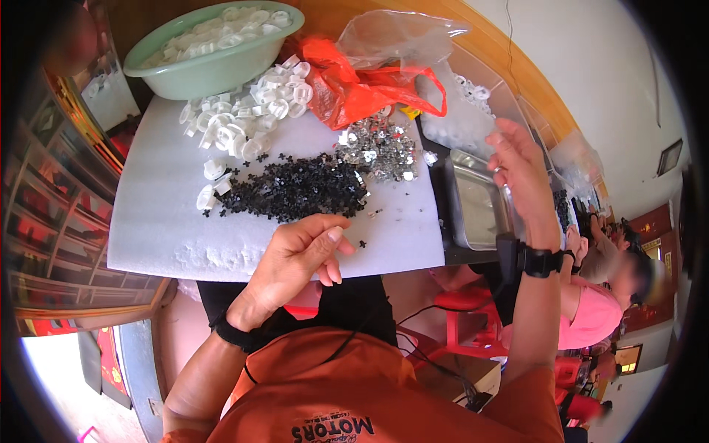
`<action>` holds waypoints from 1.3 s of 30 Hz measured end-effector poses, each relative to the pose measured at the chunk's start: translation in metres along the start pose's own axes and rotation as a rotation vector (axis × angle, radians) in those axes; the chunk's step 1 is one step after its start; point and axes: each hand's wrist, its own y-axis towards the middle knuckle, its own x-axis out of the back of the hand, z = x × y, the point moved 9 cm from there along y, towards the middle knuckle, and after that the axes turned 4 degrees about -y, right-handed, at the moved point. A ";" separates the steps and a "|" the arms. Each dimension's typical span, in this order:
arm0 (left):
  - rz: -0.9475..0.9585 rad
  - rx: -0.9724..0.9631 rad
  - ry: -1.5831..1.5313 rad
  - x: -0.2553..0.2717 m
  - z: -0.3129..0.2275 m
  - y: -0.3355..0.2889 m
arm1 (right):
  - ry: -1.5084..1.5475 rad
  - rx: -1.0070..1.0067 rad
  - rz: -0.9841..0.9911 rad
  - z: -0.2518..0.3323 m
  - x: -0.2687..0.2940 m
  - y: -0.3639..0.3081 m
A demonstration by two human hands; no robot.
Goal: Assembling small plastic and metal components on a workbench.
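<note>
My left hand [303,255] is over the near edge of the white foam-covered table [162,229]. Its fingers are loosely bent and apart, with nothing visible in them. Just beyond lies a heap of small black cross-shaped parts [295,188], and one loose black part [362,244] lies beside the fingertips. My right hand [521,170] is raised by the shallow metal tray [473,240]. Its fingers are curled together; what they hold, if anything, cannot be made out. A pile of small shiny metal pieces [380,148] adjoins the black heap. White round plastic parts [236,129] lie behind.
A pale green basin [166,77] full of white plastic parts stands at the back left. Red plastic bags [347,85] and a clear bag [399,37] lie at the back. A red stool [465,314] is at the right, with people [591,306] seated beyond.
</note>
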 end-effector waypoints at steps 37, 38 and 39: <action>0.025 -0.060 -0.045 0.004 0.001 0.001 | -0.757 0.430 0.565 0.041 -0.233 0.017; 0.019 -0.052 -0.041 0.004 0.000 0.001 | -0.757 0.432 0.567 0.041 -0.233 0.019; 0.013 -0.043 -0.037 0.004 0.001 0.002 | -0.757 0.416 0.591 0.039 -0.234 0.022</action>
